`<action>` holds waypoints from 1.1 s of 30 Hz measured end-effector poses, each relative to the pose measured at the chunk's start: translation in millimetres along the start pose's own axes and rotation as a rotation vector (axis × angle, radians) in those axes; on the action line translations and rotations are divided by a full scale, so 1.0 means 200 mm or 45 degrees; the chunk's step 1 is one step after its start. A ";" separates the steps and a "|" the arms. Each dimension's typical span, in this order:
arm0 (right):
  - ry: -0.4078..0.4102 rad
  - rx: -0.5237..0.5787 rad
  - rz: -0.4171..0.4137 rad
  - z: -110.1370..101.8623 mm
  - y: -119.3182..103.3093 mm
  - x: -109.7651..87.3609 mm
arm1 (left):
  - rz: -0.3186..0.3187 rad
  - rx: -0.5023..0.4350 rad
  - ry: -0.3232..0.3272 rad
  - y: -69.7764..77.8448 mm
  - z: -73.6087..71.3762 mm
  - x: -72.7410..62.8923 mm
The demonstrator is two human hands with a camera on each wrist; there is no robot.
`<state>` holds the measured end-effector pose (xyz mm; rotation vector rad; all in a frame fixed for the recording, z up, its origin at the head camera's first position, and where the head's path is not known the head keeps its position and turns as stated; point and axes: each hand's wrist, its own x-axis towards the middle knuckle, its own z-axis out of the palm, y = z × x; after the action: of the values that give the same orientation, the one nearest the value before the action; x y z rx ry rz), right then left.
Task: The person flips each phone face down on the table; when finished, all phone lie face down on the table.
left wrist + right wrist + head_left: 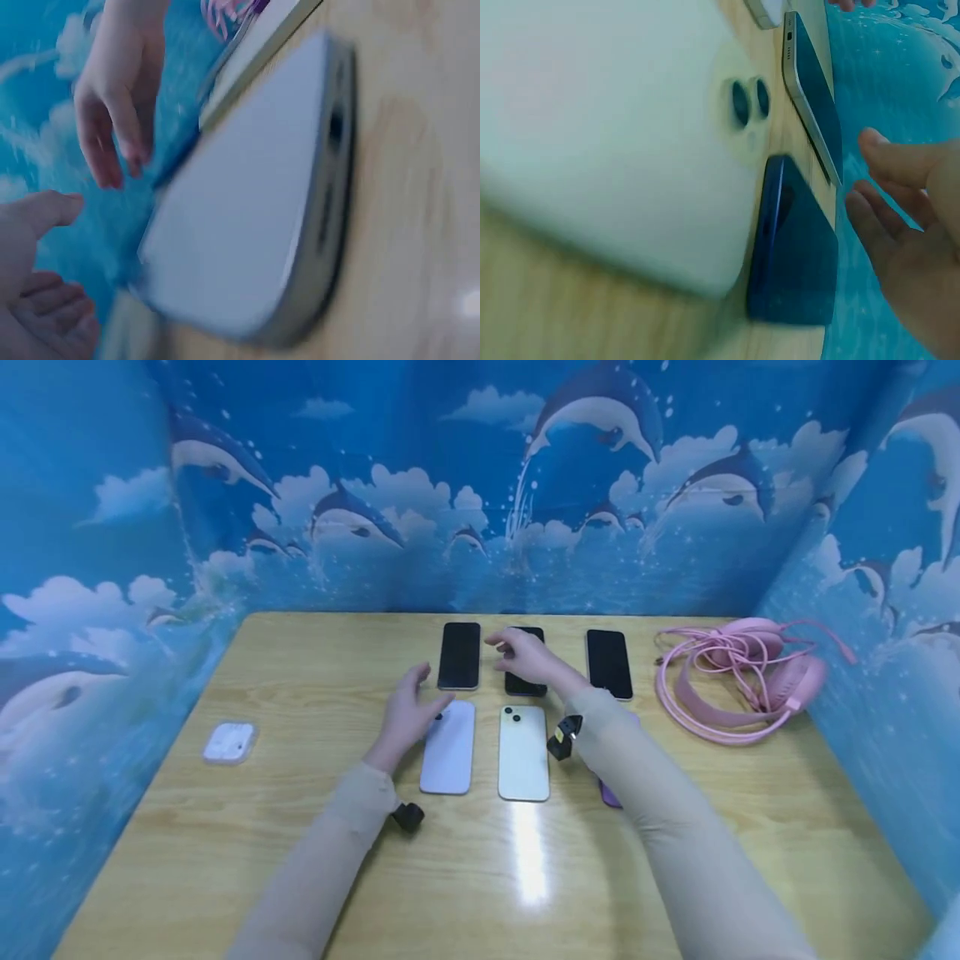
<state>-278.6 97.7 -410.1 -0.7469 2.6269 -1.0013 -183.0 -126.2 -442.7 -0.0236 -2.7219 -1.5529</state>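
Observation:
My left hand (405,718) is held over the upper left corner of a lavender phone (448,752), thumb and fingers apart and nothing in them. Above the middle black-screened phone (527,685) of the back row is my right hand (528,658), its fingers loosely bent and holding nothing. On either side of that phone lie a left black-screened phone (459,656) and a right one (609,664). A pale yellow phone (523,756) rests back up in the front row. My right forearm hides most of a purple phone (611,795).
Pink headphones (798,681) with a coiled cable lie at the table's right. A small white earphone case (229,742) sits at the left. Dolphin-print cloth (480,572) stands along the back and both sides of the wooden table (315,668).

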 end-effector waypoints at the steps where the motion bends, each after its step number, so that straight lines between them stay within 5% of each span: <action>1: 0.007 0.015 0.015 0.00 -0.01 0.03 | -0.003 -0.051 0.021 -0.03 -0.01 0.02; 5: 0.026 0.045 0.073 0.03 -0.01 0.14 | 0.034 -0.163 0.021 -0.12 -0.04 0.07; 12: 0.012 0.011 0.142 0.08 0.03 0.27 | 0.124 0.010 -0.018 -0.21 -0.05 0.14; 23: -0.136 -0.139 0.134 0.06 0.08 0.33 | 0.185 0.257 0.038 -0.20 0.00 0.16; 33: -0.121 -0.042 0.134 0.06 0.09 0.33 | 0.175 0.320 0.041 -0.19 0.00 0.15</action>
<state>-336.7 66.3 -433.8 -0.6399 2.5770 -0.8741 -212.6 -145.1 -475.0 -0.1781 -2.7999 -1.1600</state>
